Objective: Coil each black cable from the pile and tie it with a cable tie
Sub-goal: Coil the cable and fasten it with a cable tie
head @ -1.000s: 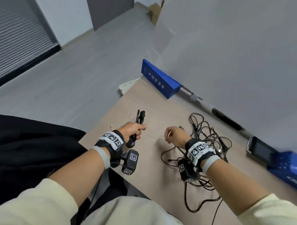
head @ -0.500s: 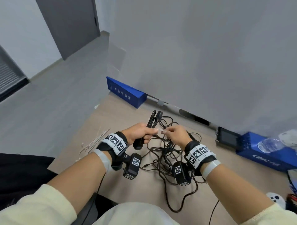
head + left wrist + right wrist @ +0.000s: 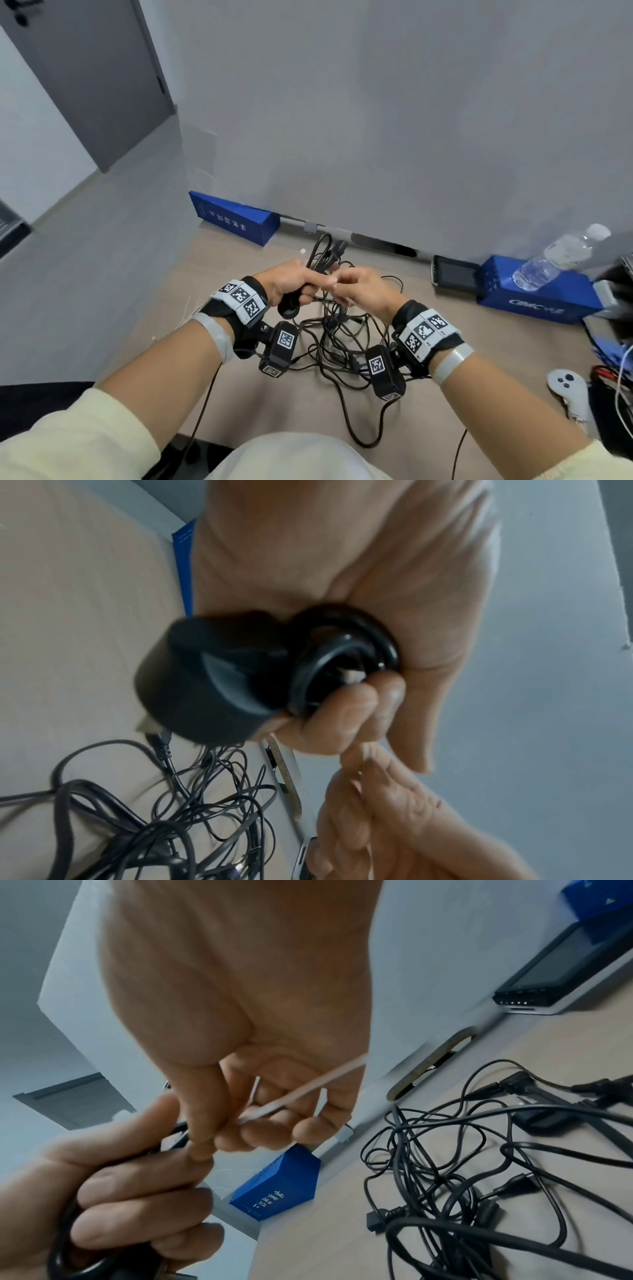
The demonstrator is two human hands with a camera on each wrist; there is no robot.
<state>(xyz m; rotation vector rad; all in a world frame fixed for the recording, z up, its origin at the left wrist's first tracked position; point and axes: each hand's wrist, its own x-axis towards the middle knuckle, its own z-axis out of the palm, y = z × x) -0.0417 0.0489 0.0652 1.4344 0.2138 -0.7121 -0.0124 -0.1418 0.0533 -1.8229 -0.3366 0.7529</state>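
My left hand (image 3: 303, 287) grips a coiled black cable (image 3: 323, 251); its loops stick out above the fist and its black plug (image 3: 212, 680) hangs below. My right hand (image 3: 334, 282) touches the left one and pinches a thin white cable tie (image 3: 301, 1093) between thumb and fingers, right at the coil (image 3: 65, 1253). A white bit of the tie (image 3: 352, 674) shows inside the loop beside my left fingertips. The pile of tangled black cables (image 3: 342, 339) lies on the tan table (image 3: 301, 411) under both hands.
A blue box (image 3: 236, 219) stands at the back left against the grey wall panel. At the right are a small screen device (image 3: 454, 275), another blue box (image 3: 534, 298) with a water bottle (image 3: 555, 263), and a white controller (image 3: 567, 387). Spare white ties (image 3: 186, 308) lie near the table's left edge.
My hands, apart a second ago, have come together above the cable pile. The right hand brought the white tie to the coil held in the left. The head view swung right.
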